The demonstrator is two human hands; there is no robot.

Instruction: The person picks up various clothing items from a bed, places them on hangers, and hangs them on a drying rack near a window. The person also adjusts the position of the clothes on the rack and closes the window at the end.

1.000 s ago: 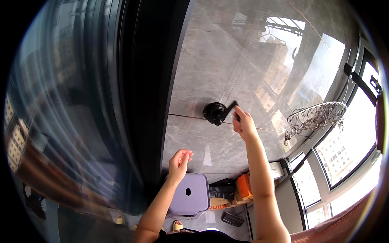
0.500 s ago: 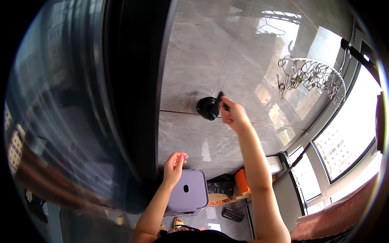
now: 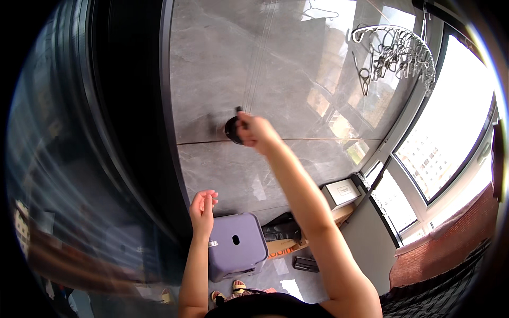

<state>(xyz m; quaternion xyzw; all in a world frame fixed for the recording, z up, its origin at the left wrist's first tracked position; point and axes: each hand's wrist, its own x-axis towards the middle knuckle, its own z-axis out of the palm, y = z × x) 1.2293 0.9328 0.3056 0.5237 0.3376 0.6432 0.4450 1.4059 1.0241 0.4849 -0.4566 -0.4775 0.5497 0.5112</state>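
My right hand (image 3: pixel 257 132) is closed around the handle of a black hand crank, whose round base (image 3: pixel 231 130) is fixed to the grey marbled wall panel. Thin lines run up the wall from it. The fingers cover most of the handle; only its tip shows above them. My left hand (image 3: pixel 202 205) hovers lower down at the left, above the back edge of a purple stool (image 3: pixel 244 253). Its fingers are loosely bent with nothing visible in them, and it touches nothing.
A dark frame (image 3: pixel 132 106) with glass stands at the left. Upper right, a hanger ring with metal clips (image 3: pixel 395 47) hangs near the window (image 3: pixel 445 127). Below are a black bag (image 3: pixel 281 227), a white box (image 3: pixel 342 192), a dark case (image 3: pixel 306 264) and a pinkish cloth (image 3: pixel 437 246).
The view has shifted, so the wall and stool sit farther left. My right hand has turned with the crank handle and now lies over its base. My left hand keeps its loosely bent pose.
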